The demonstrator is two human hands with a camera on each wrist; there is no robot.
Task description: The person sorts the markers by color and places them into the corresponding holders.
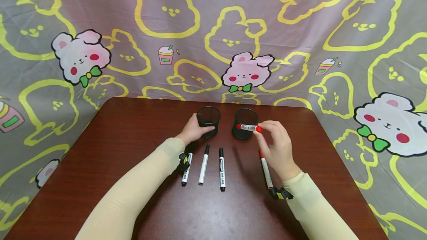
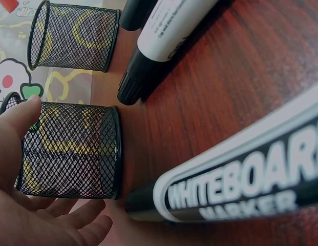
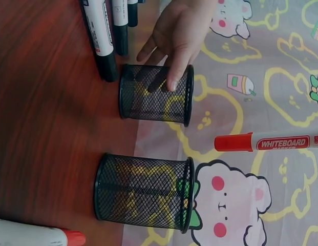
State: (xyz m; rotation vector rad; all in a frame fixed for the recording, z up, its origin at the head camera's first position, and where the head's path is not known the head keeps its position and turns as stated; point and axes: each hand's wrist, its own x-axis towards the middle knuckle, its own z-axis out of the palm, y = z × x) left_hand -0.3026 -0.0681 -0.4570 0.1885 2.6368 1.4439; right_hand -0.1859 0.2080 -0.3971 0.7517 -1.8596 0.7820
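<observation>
My left hand (image 1: 192,130) grips a black mesh pen cup (image 1: 210,135) from its left side, thumb across the front and fingers behind the mesh, as the right wrist view shows. The cup stands upright on the table. In my right hand (image 1: 277,147), thumb and fingertips pinch a red whiteboard marker (image 1: 249,127) by one end. It lies nearly level, its red cap (image 3: 233,142) pointing left. In the head view the marker overlaps a second black mesh pen cup (image 1: 241,135), which stands to the right of the first.
Several black-capped markers lie in front of the left cup: one by my left wrist (image 1: 187,169), one in the middle (image 1: 204,166) and one to the right (image 1: 222,169). Another red-capped marker (image 1: 266,169) lies beneath my right hand. A patterned curtain (image 1: 186,66) hangs behind the brown table (image 1: 133,121).
</observation>
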